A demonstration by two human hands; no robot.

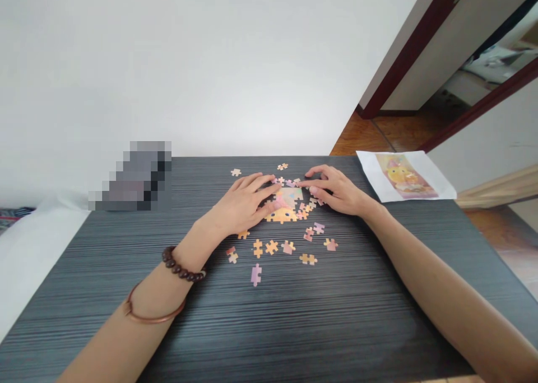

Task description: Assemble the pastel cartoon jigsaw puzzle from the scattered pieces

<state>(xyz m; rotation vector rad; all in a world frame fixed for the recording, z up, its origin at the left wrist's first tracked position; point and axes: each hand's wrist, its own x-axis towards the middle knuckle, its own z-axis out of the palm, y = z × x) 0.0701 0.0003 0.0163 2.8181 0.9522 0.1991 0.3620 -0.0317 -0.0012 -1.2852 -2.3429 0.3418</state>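
Note:
A partly joined jigsaw puzzle point(282, 212) lies flat on the dark table, with a yellow face and pale upper part showing. My left hand point(247, 201) rests over its left side, fingers spread and fingertips on the pieces; it covers part of the picture. From the right, my right hand point(334, 190) reaches in with its index finger stretched to a small puzzle piece point(296, 182) at the upper right edge. Its other fingers are loosely bent. Loose pieces lie around, among them a purple piece point(256, 274) and an orange piece point(271, 247) in front.
A paper sheet with a printed yellow character point(401, 176) lies at the table's back right. A blurred-out dark object point(134, 176) stands at the back left. The table point(294, 327) meets a white wall point(235, 64) behind. A doorway opens at the right.

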